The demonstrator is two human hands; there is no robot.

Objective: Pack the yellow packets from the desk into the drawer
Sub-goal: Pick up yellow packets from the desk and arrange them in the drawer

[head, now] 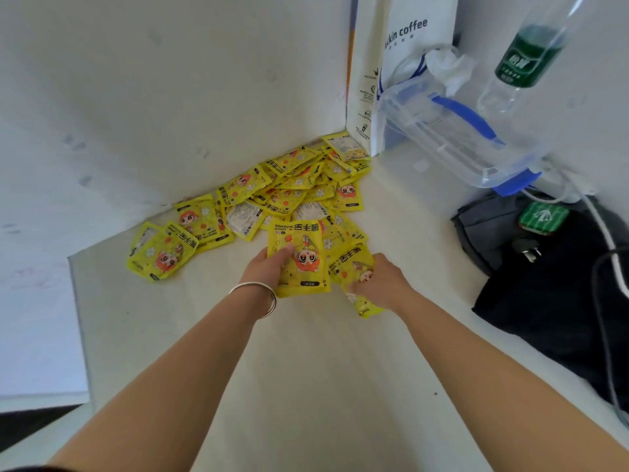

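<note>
Several yellow hand-warmer packets (272,185) with an orange cartoon face lie heaped on the white desk (306,352), running from the back corner to the desk's left edge. My left hand (269,267), with a silver bangle on the wrist, grips a small stack of packets (301,264) by its left side, thumb on top. My right hand (381,281) holds another packet (355,267) just to the right, fingers curled round it. No drawer is in view.
A white coffee paper bag (401,63) stands in the back corner. Right of it lie a clear plastic box with blue clips (452,137), a green-labelled water bottle (524,59), a dark bag (551,284) with a green tag, and white cables (599,226).
</note>
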